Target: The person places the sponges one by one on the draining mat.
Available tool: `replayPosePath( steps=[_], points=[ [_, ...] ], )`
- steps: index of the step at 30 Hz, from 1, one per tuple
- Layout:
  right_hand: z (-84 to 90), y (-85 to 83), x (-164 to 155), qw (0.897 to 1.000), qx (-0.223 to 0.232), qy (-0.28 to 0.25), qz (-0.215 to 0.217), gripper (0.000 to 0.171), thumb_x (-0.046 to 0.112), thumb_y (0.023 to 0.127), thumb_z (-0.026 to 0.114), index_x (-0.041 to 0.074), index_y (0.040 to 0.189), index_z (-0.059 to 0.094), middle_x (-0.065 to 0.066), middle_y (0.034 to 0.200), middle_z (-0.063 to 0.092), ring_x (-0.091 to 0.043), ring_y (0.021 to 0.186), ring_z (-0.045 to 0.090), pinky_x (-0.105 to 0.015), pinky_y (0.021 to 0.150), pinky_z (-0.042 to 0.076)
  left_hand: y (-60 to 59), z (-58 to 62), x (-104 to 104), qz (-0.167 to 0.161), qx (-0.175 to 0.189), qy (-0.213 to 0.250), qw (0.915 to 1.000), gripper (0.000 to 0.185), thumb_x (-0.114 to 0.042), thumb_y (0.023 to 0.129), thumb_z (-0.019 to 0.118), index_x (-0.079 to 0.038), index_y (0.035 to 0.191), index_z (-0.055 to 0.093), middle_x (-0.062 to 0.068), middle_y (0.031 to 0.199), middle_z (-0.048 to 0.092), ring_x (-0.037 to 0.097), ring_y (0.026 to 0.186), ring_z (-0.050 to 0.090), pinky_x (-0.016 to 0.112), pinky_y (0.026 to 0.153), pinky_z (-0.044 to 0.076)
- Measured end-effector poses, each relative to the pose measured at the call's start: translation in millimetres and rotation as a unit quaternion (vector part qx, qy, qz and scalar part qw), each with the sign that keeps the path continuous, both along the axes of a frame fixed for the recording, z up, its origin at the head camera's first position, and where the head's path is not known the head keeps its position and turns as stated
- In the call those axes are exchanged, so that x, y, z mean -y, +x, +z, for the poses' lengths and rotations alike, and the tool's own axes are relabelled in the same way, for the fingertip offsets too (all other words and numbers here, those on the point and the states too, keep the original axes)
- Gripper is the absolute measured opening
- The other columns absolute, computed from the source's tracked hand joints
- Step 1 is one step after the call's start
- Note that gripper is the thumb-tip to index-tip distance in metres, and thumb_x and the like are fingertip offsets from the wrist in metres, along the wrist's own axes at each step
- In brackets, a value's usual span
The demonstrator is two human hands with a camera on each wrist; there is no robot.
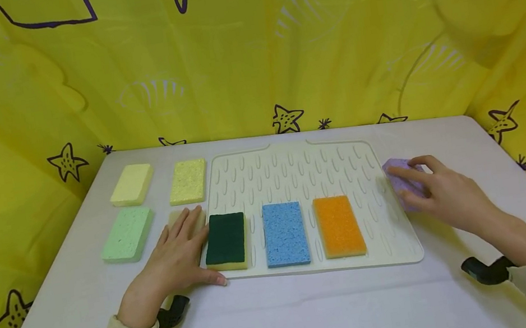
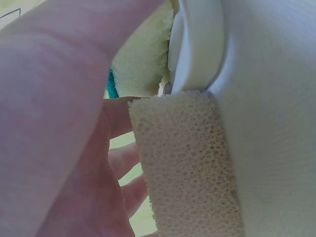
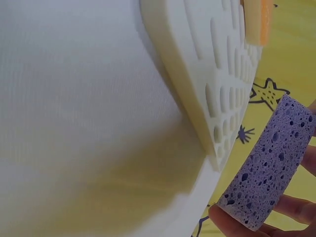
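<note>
My right hand [image 1: 451, 192] grips a purple sponge [image 1: 403, 180] by the tray's right edge. In the right wrist view the same porous purple sponge [image 3: 269, 163] is tilted, with fingertips against its sides. My left hand [image 1: 177, 259] lies with fingers extended over a beige sponge, partly hidden in the head view; the left wrist view shows this beige sponge [image 2: 185, 163] close up. Close to the left thumb, a sponge with a dark green top [image 1: 226, 238] lies on the cream ridged tray [image 1: 289, 168]. A blue sponge [image 1: 285, 234] and an orange sponge [image 1: 340, 226] follow along the tray's front.
Left of the tray lie a pale yellow sponge [image 1: 132, 184], a speckled yellow sponge [image 1: 187, 182] and a mint green sponge [image 1: 128, 234]. All stand on a white-covered table [image 1: 311, 315]. A yellow curtain [image 1: 238, 65] hangs behind and at both sides.
</note>
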State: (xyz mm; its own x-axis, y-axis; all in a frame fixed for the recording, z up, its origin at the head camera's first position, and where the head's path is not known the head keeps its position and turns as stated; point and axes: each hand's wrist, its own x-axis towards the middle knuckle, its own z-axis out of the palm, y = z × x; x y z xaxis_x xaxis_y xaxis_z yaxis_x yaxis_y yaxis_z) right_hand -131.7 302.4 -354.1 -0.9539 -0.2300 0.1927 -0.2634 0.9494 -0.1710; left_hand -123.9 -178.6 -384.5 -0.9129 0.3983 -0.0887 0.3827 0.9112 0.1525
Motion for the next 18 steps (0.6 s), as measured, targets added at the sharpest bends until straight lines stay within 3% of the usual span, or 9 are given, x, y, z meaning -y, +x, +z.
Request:
replayPosePath(
  steps=[18],
  points=[
    [-10.0,12.7,25.2,0.999,0.023,-0.016,0.044,0.042,0.034,0.083,0.058,0.032,0.125,0.052,-0.015,0.121,0.046,-0.024,0.068,0.057,-0.039,0.053,0.047,-0.3,-0.1,0.7,0.005,0.012,-0.003,0.9999,0.117,-0.083,0.045,0.056,-0.016,0.138,0.036,0.006,0.151,0.005,0.031,0.139,0.002,0.063,0.102,0.014]
  ],
)
